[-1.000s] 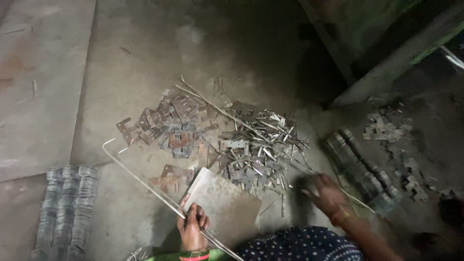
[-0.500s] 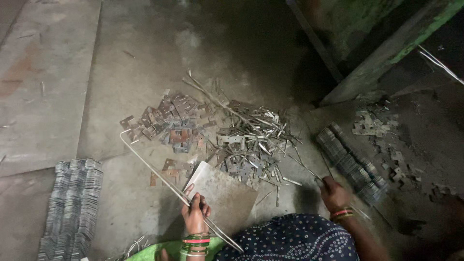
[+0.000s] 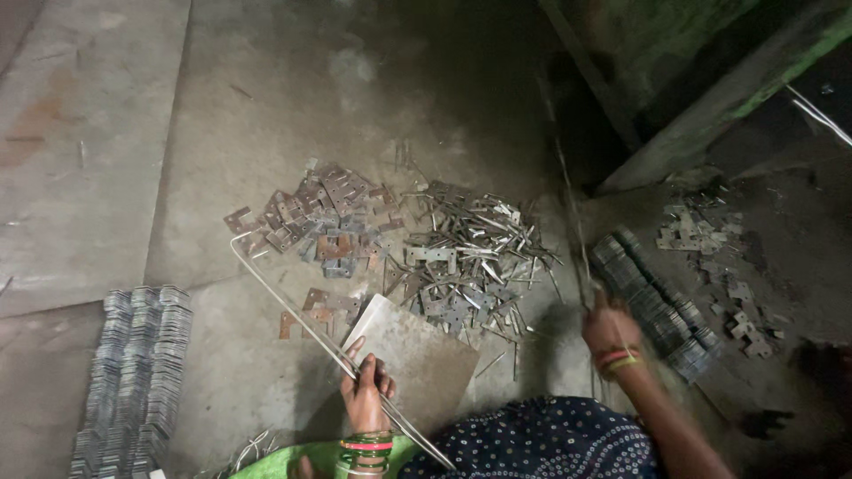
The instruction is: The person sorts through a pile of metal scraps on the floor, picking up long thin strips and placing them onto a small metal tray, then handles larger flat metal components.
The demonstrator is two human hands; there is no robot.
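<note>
**Rust, grey and green around the metal pile**

The metal pile [image 3: 390, 248] mixes rusty brown and silver-grey pieces. Below it, the flat plate [image 3: 417, 355] is dull brownish grey. Further below, the cloth [image 3: 541, 443] is dark blue with white dots, beside red and green bangles [image 3: 364, 448].

Workshop: hinge plates [image 3: 333, 217] on floor [image 3: 266, 89]

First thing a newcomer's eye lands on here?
The scattered heap of small metal hinge plates and pins mid-floor. Just below it, the left hand rests on a long bent metal rod over a flat metal sheet; the blurred right hand grips thin rods upright.
</note>
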